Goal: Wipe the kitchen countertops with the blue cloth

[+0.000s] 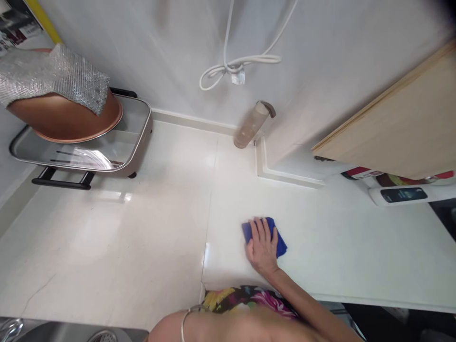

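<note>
My right hand (262,247) lies palm down on a folded blue cloth (281,243), fingers together and pressed onto it, on the white countertop (149,237) near its front edge. My right forearm runs in from the lower right, over a flowered garment (245,298). At the bottom edge a bare arm with a thin bangle (183,323) shows, but the left hand itself is out of view.
A rectangular electric pan with a glass lid (107,147) stands at the back left, with a copper pan (67,118) and a silver mesh cloth (53,73) on it. A bottle (251,126) stands in the wall corner below a looped white cord (238,64). A wooden board (399,118), a white device (406,194) and a sink edge (53,330) are nearby.
</note>
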Available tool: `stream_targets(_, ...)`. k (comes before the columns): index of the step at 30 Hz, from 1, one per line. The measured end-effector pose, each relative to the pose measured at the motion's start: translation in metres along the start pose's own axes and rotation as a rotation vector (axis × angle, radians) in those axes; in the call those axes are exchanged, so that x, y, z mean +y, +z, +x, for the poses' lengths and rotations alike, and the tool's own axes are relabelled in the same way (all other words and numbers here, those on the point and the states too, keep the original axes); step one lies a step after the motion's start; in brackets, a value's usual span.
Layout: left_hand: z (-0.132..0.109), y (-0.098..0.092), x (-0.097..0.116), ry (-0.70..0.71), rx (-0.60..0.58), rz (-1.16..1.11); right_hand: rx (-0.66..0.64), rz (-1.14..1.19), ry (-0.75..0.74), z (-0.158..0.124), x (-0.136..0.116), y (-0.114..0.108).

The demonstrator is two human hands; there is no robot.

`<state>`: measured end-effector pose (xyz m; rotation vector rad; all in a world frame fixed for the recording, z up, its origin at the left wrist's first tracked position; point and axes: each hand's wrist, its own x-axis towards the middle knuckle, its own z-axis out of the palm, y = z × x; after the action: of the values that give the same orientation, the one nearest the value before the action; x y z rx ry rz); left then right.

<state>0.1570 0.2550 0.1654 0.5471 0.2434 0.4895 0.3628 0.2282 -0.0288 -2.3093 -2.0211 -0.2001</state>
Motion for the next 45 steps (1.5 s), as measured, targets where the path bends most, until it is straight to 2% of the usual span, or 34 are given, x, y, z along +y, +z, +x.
stream_targets(3,0.016,-0.010,0.022,0.073,0.046,-0.045,-0.018,0.017,-0.073,0.027,-0.009,0.000)
stream_targets(6,0.026,-0.018,0.031,0.147,0.265,-0.105,-0.033,0.050,-0.129,0.052,-0.011,0.002)
stream_targets(8,0.030,-0.022,0.029,0.172,0.401,-0.137,-0.036,0.072,-0.151,0.068,-0.010,0.003)
stream_targets(10,0.031,-0.024,0.023,0.197,0.477,-0.161,-0.039,0.087,-0.161,0.081,-0.009,0.005)
stream_targets(16,0.032,-0.020,0.013,0.271,0.569,-0.180,-0.025,0.126,-0.162,0.099,-0.005,0.006)
stream_targets(20,0.032,-0.014,0.010,0.252,0.576,-0.168,0.003,0.133,-0.168,0.089,-0.003,0.004)
stream_targets(24,0.030,-0.010,0.003,0.264,0.587,-0.177,0.045,0.151,-0.198,0.060,0.003,-0.001)
stream_targets(30,0.034,-0.009,-0.003,0.236,0.644,-0.219,0.019,0.169,-0.375,0.002,0.027,-0.013)
stream_targets(33,0.039,-0.017,-0.007,0.205,0.695,-0.219,-0.021,0.191,-0.456,-0.017,0.036,-0.017)
stream_targets(36,0.042,-0.039,-0.013,0.221,0.779,-0.154,-0.054,0.215,-0.475,-0.021,0.039,-0.019)
stream_targets(39,0.037,-0.080,-0.014,0.365,0.877,-0.007,-0.067,0.227,-0.473,-0.009,0.037,-0.018)
stream_targets(43,0.009,-0.148,0.001,0.518,1.016,0.290,-0.037,0.210,-0.424,0.029,0.029,-0.012)
stream_targets(45,-0.013,-0.175,0.012,0.493,1.056,0.533,-0.019,0.189,-0.356,0.056,0.022,-0.007)
